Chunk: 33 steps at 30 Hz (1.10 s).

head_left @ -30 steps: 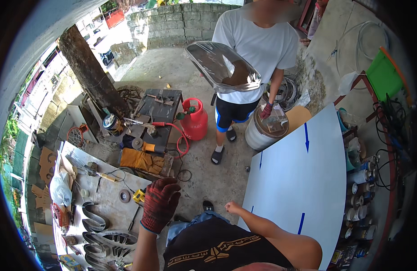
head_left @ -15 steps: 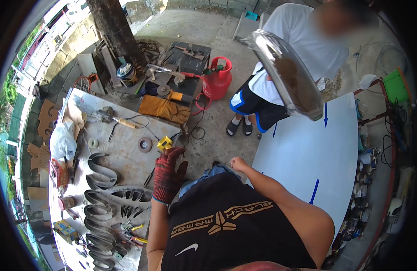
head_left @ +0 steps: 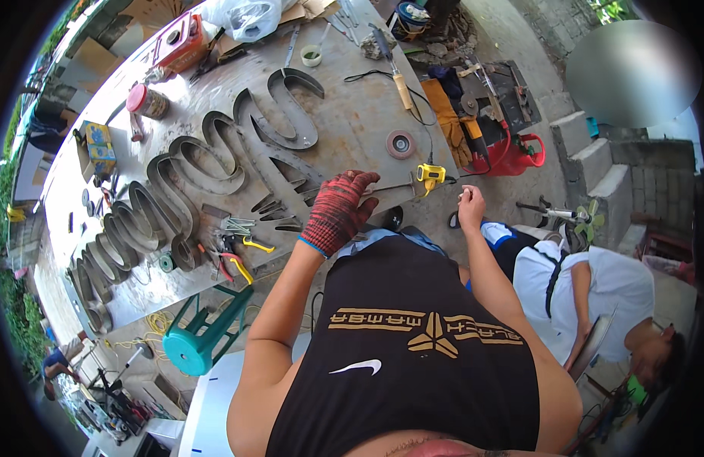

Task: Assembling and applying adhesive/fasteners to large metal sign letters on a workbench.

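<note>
My left hand (head_left: 339,211), in a red-and-black knit glove, hovers at the near edge of the metal-topped table (head_left: 352,129). Its fingers are curved and the thumb stands apart, with nothing seen in the grip. A thin metal tool (head_left: 394,187) lies just past its fingertips. To the right, my bare right hand (head_left: 471,207) is raised beside the table's corner, fingers pressed together; whatever they may hold is too small to make out. Between the hands sits a small yellow-and-black device (head_left: 430,174), with a brown abrasive disc (head_left: 401,144) beyond it. Bent metal-strip letters (head_left: 203,171) stand joined across the table.
Pliers (head_left: 241,266) and bolts lie near the table edge, above a green stool (head_left: 192,346). A wooden-handled iron (head_left: 401,87) lies farther back. At right are an angle grinder (head_left: 472,122), a red gas cylinder (head_left: 504,158) and a person in a white shirt (head_left: 611,293) holding a panel.
My view has swung left, bringing more of the table and the stool into sight. The person with the panel now appears at lower right. Both hands keep much the same pose.
</note>
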Each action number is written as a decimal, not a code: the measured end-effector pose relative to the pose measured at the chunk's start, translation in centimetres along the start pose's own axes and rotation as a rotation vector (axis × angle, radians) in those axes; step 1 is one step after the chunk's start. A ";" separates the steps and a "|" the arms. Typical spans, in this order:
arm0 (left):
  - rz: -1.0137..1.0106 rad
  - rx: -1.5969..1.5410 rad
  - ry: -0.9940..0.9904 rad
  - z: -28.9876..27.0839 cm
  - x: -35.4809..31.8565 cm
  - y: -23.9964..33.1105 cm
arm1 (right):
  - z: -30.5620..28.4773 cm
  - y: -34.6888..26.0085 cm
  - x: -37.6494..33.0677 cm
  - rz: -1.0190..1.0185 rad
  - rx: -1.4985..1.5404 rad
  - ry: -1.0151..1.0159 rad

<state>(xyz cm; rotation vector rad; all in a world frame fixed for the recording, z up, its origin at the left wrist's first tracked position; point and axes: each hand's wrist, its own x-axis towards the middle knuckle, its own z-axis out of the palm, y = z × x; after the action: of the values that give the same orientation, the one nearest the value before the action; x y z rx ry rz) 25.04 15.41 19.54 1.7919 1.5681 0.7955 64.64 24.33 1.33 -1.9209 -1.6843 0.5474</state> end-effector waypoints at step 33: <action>-0.803 0.256 0.110 6.1 -0.4 1.4 | 6.2 -4.3 16.3 -0.145 0.216 -0.531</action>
<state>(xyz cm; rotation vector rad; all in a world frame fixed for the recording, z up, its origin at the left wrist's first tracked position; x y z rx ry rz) 30.63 14.47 16.83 1.0947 2.2993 0.3103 59.82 41.62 -0.23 -1.5676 -1.9606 1.2076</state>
